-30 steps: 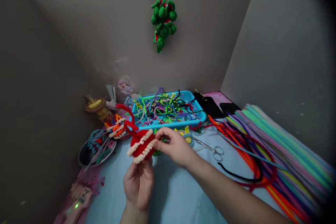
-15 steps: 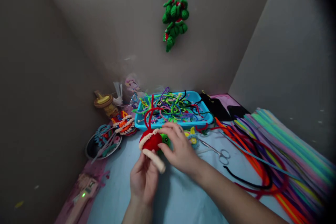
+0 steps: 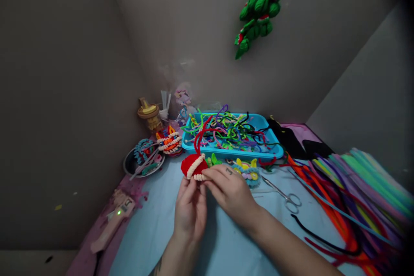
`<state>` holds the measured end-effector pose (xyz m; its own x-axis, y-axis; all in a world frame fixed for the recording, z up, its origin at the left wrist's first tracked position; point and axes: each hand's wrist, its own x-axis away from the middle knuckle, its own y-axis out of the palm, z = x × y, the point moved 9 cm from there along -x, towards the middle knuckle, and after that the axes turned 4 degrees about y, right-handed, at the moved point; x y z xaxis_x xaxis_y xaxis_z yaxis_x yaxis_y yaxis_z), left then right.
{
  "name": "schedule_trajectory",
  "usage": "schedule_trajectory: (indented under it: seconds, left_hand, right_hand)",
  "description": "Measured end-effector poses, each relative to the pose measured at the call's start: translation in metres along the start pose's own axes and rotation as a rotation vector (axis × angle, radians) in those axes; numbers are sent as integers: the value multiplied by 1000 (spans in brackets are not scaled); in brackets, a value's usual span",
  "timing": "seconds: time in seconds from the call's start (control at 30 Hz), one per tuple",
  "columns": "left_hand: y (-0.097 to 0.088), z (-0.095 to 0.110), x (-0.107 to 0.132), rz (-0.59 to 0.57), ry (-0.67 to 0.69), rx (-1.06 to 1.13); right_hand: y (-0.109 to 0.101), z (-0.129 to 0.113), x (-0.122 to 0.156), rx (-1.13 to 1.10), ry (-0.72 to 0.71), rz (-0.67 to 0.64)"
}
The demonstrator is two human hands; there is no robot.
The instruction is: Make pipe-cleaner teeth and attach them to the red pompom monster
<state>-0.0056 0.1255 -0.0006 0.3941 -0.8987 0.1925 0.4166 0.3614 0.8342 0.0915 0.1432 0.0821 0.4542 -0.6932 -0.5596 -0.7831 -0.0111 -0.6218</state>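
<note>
A fuzzy red pipe-cleaner ball [image 3: 186,166] is held up over the table, with red stems rising from its top. Across its front runs a cream coiled pipe cleaner [image 3: 195,165], which doubles back along the ball's lower edge. My left hand [image 3: 191,209] grips the ball from below, fingers closed around its underside. At the ball's right side, my right hand [image 3: 231,192] pinches the end of the cream coil between thumb and fingers. Just behind that hand is a green fuzzy piece [image 3: 213,159], partly hidden. Scissors [image 3: 281,194] lie to the right.
A blue tray [image 3: 233,153] of tangled pipe-cleaner scraps stands behind. Bundled pipe cleaners [image 3: 371,189] cover the right. At left are a metal bowl [image 3: 129,164], an orange-and-cream ornament [image 3: 170,142] and a pink glue gun [image 3: 113,222]. A green ornament [image 3: 260,8] hangs above.
The cream coil's free end, which hung down in front, now lies along the ball's lower edge in my right fingers. My view has shifted and tilted, so the surroundings sit farther right.
</note>
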Motion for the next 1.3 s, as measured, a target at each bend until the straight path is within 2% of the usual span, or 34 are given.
schedule_trajectory:
  seconds: [0.13,0.2,0.37,0.43,0.5,0.57,0.67,0.73,0.77,0.8,0.87,0.9,0.93,1.03,1.3]
  left_hand:
    - [5,-1,4,-32,1,-17]
    - [2,3,3,5,13,-12]
    - [-21,18,-14,156,43,-69]
    - [-44,22,-16,334,38,-161]
    - [-62,24,-12,448,24,-260]
    - [-70,28,-3,465,47,-322]
    - [-73,54,20,533,248,-630]
    - [-49,81,36,466,557,-839]
    - [-30,87,40,350,664,-944]
    - [-11,85,38,197,688,-1042]
    - [15,60,24,-116,482,-1141]
    - [22,49,19,-214,381,-1144]
    - [28,42,15,-276,340,-1143]
    - [31,35,5,-284,335,-1108]
    - [-1,40,-5,-156,363,-1172]
  right_hand:
    - [2,5,2,25,29,22]
    - [1,9,1,-7,49,30]
    - [-2,18,-2,-124,69,65]
    - [-2,21,-3,-143,73,67]
    - [-1,22,-3,-155,82,54]
    - [-1,23,-4,-156,91,34]
    - [0,23,-6,-162,97,-22]
    - [-3,19,-7,-180,74,-51]
    - [-6,16,-7,-193,56,-59]
    - [-9,13,-8,-202,40,-57]
    - [-18,9,-10,-209,21,-30]
    - [-22,7,-10,-203,13,-13]
    - [-26,6,-11,-192,2,0]
    - [-28,5,-11,-161,-31,-6]
    - [-18,15,-9,-170,-24,-6]
